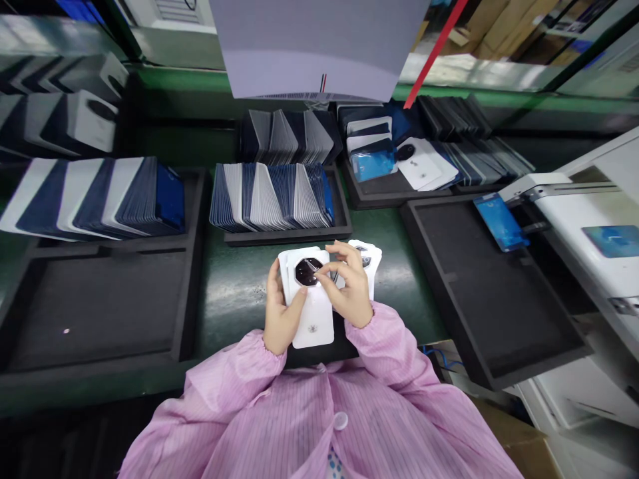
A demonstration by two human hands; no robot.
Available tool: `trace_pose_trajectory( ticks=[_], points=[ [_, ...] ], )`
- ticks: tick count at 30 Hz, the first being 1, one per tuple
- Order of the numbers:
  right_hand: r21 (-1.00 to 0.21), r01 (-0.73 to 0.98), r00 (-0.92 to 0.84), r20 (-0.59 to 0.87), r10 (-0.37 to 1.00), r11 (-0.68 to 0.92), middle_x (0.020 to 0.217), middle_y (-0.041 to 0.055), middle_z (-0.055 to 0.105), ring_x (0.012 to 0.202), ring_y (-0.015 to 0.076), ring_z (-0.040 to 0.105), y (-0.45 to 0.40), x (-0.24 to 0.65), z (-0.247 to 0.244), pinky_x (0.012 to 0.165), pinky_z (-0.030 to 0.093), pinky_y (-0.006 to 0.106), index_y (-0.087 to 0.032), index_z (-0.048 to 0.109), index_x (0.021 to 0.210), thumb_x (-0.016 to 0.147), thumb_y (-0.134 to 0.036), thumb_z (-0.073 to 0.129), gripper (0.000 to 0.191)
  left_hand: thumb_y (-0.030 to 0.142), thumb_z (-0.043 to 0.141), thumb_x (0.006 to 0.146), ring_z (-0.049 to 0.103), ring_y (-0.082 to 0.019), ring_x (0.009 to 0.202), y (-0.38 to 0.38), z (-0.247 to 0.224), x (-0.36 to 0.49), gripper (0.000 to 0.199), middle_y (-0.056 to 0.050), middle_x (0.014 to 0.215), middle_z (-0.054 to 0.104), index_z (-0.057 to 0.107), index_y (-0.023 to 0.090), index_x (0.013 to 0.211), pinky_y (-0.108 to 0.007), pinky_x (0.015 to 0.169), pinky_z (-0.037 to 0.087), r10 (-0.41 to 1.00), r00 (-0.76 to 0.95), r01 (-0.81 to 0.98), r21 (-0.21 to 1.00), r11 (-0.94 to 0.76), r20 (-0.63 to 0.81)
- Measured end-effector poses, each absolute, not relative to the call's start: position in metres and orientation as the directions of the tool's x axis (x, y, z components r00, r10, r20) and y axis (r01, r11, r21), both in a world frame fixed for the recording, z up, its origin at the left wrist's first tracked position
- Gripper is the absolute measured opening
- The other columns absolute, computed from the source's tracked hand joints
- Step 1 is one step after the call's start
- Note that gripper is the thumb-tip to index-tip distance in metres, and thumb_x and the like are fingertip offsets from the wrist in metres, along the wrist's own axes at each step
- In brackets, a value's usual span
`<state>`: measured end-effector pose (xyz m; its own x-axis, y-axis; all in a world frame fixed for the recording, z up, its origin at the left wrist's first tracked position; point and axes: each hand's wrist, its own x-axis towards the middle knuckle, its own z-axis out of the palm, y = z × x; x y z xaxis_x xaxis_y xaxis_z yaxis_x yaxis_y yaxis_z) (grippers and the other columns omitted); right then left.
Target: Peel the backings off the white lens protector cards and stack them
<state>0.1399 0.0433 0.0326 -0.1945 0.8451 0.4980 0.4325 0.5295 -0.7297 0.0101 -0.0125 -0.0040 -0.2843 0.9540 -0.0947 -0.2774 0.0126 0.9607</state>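
My left hand [283, 313] is closed around the left edge of a few stacked white phone back covers, its thumb lying on the front one. The front white phone back cover [313, 313] has a dark, shiny camera area [305, 271] near its top and a small printed mark lower down. Over that camera area, my right hand [349, 283] brings thumb and forefinger together in a pinch. Whatever is between these fingertips is too small to make out. Partly hidden behind my right hand are more white covers [373, 259] with camera cut-outs.
Black trays [294, 236] across the back hold rows of upright blue and white covers [272, 196]. A black tray [110, 299] lies at left, another [499, 293] at right with a blue-filmed panel [500, 221]. A white machine [594, 219] stands far right; a pale panel [319, 46] hangs ahead.
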Motion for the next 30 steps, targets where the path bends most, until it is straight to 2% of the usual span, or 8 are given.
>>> trace_pose_trajectory(
  ticks=[4,7,10,17,21,26,30],
  points=[
    [-0.595,0.394,-0.3,0.638,0.71,0.701,0.102,0.0052,0.067,0.116,0.0271,0.056,0.038,0.139,0.026,0.096,0.047,0.051,-0.025,0.065,0.082,0.081,-0.014,0.062,0.012,0.031,0.067,0.082,0.056,-0.025,0.124,-0.011,-0.004,0.009,0.071,-0.011,0.139,0.052,0.031,0.029,0.142,-0.041,0.104,0.046,0.952,-0.294,-0.256,0.967,0.006,-0.084],
    [-0.501,0.32,-0.374,0.713,0.593,0.804,0.089,0.0017,0.072,0.097,0.0222,0.067,0.035,0.142,0.019,0.088,0.052,0.046,-0.027,0.065,0.089,0.082,-0.012,0.062,0.017,0.031,0.068,0.081,0.057,-0.024,0.123,-0.01,-0.004,0.008,0.071,-0.011,0.138,0.054,0.032,0.028,0.142,-0.042,0.106,0.044,0.95,-0.303,-0.227,0.974,0.0,-0.071],
    [-0.442,0.283,-0.418,0.742,0.525,0.851,0.088,0.0017,0.075,0.084,0.0185,0.072,0.032,0.143,0.013,0.083,0.054,0.043,-0.026,0.065,0.093,0.084,-0.01,0.059,0.019,0.031,0.067,0.082,0.056,-0.024,0.124,-0.01,-0.005,0.007,0.07,-0.011,0.138,0.054,0.032,0.028,0.142,-0.041,0.106,0.043,0.949,-0.31,-0.207,0.978,-0.001,-0.064],
    [-0.421,0.163,-0.42,0.789,0.449,0.892,0.086,0.0039,0.076,0.08,0.0154,0.072,0.03,0.142,0.009,0.077,0.058,0.036,-0.022,0.064,0.093,0.082,-0.008,0.063,0.017,0.034,0.067,0.081,0.055,-0.026,0.124,-0.01,-0.008,0.004,0.071,-0.013,0.137,0.054,0.032,0.025,0.142,-0.043,0.106,0.043,0.951,-0.305,-0.16,0.987,-0.01,-0.039],
    [-0.459,0.164,-0.4,0.779,0.484,0.873,0.088,0.0043,0.076,0.081,0.0161,0.072,0.03,0.143,0.007,0.074,0.061,0.036,-0.023,0.064,0.092,0.084,-0.008,0.061,0.017,0.034,0.068,0.08,0.056,-0.027,0.123,-0.01,-0.007,0.005,0.071,-0.013,0.136,0.055,0.033,0.025,0.142,-0.043,0.104,0.044,0.948,-0.315,-0.16,0.987,0.004,-0.055],
    [-0.472,0.136,-0.39,0.783,0.485,0.871,0.089,0.0089,0.075,0.085,0.0174,0.072,0.03,0.143,0.005,0.078,0.06,0.036,-0.018,0.063,0.098,0.079,-0.001,0.063,0.026,0.035,0.068,0.079,0.059,-0.026,0.119,-0.01,-0.008,0.005,0.072,-0.013,0.132,0.058,0.033,0.024,0.141,-0.043,0.102,0.045,0.947,-0.309,-0.188,0.982,0.034,-0.092],
    [-0.476,0.131,-0.378,0.787,0.488,0.87,0.089,0.0077,0.075,0.084,0.0171,0.072,0.03,0.143,0.005,0.079,0.06,0.036,-0.019,0.062,0.103,0.081,-0.002,0.062,0.028,0.035,0.068,0.079,0.058,-0.025,0.12,-0.01,-0.009,0.004,0.072,-0.013,0.134,0.056,0.033,0.024,0.141,-0.042,0.103,0.044,0.946,-0.308,-0.19,0.981,0.046,-0.104]
  ],
)
